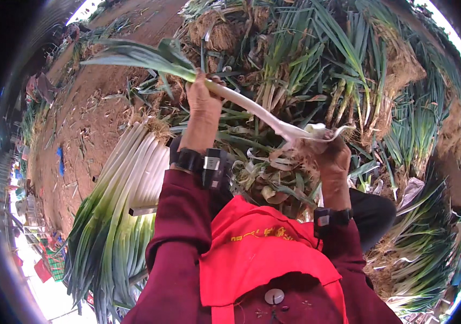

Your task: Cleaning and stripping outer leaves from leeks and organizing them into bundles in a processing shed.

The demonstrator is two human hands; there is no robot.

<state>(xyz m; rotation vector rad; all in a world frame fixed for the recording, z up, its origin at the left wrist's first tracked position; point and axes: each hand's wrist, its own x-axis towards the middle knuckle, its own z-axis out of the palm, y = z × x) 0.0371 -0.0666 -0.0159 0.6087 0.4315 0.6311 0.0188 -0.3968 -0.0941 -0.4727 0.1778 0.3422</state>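
A long green onion (250, 103) stretches slantwise across the middle, its leaves at the upper left and its root end at the lower right. My left hand (203, 95) is closed around the stalk where white turns to green. At the root end, my right hand (333, 156) grips the onion near its roots. A pale strip of loose outer skin (344, 128) curls out beside those fingers. The fingertips of my right hand are partly hidden. Left of my left forearm, a stack of clean white-stalked green onions (133, 166) rests on a metal-edged support (143, 211).
Bundles of untrimmed green onions (291, 60) with soil on their roots crowd the far side and right. Peeled skins and leaf scraps (279, 190) lie before my lap. Bare dirt ground (93, 105) with scattered debris extends left. A green crate (55, 263) stands at the lower left.
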